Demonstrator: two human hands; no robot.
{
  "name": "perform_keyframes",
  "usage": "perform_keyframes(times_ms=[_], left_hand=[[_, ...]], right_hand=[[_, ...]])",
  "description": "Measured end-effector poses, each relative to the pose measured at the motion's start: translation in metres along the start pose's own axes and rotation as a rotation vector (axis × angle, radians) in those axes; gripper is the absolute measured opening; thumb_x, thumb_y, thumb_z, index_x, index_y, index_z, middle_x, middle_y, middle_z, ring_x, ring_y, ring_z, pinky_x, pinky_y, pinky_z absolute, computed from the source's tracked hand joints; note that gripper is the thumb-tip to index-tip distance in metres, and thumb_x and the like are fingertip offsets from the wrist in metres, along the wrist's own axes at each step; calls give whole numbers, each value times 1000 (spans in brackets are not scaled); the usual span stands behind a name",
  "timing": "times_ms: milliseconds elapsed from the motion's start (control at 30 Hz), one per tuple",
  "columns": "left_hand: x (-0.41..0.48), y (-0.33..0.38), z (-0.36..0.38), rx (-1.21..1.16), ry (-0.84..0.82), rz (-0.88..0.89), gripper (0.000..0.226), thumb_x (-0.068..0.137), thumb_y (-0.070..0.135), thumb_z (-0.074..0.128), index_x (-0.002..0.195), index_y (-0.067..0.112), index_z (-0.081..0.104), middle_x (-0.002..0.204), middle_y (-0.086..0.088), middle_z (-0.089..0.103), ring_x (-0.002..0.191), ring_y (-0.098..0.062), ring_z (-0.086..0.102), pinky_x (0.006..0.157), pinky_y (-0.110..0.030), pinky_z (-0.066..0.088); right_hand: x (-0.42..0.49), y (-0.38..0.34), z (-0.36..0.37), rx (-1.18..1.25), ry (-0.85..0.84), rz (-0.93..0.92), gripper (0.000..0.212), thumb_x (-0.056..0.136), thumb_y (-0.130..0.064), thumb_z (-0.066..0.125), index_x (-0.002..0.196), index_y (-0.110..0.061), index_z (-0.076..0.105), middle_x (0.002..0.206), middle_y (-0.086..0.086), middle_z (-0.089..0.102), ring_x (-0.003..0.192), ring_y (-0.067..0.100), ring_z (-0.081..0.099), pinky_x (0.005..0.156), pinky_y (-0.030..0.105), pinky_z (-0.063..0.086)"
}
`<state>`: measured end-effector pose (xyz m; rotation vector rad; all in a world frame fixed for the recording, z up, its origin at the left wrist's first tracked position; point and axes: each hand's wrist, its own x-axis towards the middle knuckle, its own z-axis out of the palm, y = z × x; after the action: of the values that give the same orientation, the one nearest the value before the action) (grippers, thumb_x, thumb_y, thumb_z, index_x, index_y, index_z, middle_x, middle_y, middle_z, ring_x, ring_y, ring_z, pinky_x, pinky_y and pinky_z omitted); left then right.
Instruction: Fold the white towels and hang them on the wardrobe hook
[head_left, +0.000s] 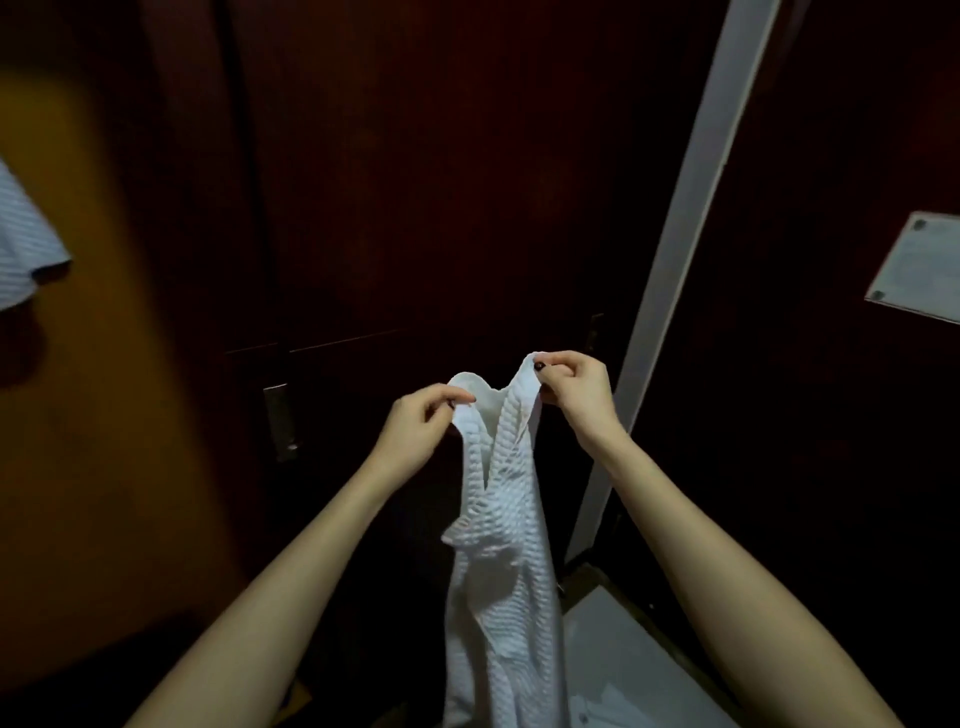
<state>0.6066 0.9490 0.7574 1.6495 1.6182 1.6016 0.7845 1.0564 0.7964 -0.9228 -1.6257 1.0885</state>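
Dark wooden wardrobe door (415, 182), white frame (693, 234)

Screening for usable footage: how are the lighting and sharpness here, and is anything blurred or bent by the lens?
Head view: dim overall, the wardrobe door nearly black; the white towel and the left hand and right hand are lit and fairly sharp; the cloth at the left edge is blurred; the pale frame leans, likely wide-angle distortion.
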Motion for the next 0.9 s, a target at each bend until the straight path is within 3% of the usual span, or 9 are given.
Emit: perform_keyframes(times_ms=[67,133,200,300,400,500,700,900], left_hand=[[-12,-1,0,39,11,14,21,87,18,63,104,31,63,104,17,61,101,-7,59,83,-14,40],[-26,-3,4,133,-49,-22,50,75,50,68,120,34,51,116,30,44,111,1,49,87,-12,38],[-39,-11,12,285,-77,-48,75,67,64,65,130,35,36,119,31,31,108,-1,47,85,-20,43],[-50,-26,12,374,58,0,56,81,46,63,127,25,39,118,19,33,95,-9,53,76,-30,48],[-54,-45,-2,342,82,-5,34,88,23,65,118,16,53,113,11,45,100,1,51,83,-19,43],[-65,-59,-7,305,73,-4,25,84,8,68,107,13,61,103,12,48,98,8,52,83,-9,39],[-64,-75,-21,330,134,-33,14,84,6,70,96,11,66,95,6,55,86,-4,58,76,-8,41],[-61,-87,-14,328,34,-87,21,83,2,70,102,9,64,101,-4,52,77,-18,59,72,-13,45]], right_hand=[[0,-3,14,17,0,-39,15,90,-6,56,94,-8,70,69,2,65,74,26,68,79,43,57],[0,-4,27,14,23,-87,13,89,-10,57,92,-6,69,62,1,55,64,25,57,67,41,53],[1,-5,38,15,46,-120,13,87,-13,57,89,-12,70,54,-7,44,57,14,43,59,32,41],[4,-8,47,67,46,-112,13,86,-15,59,90,-21,70,52,-13,47,61,14,49,68,33,49],[9,-8,49,103,36,-89,13,88,-16,62,95,-11,71,66,-4,63,79,24,68,86,47,57],[14,-5,52,124,37,-66,13,89,-16,61,97,-10,70,76,3,69,88,25,70,87,50,56],[25,7,56,127,4,-18,7,89,-14,62,90,-16,69,75,2,70,85,24,71,86,50,57],[40,20,51,95,-14,36,10,87,-13,62,88,-17,71,84,7,72,91,29,70,87,52,56]])
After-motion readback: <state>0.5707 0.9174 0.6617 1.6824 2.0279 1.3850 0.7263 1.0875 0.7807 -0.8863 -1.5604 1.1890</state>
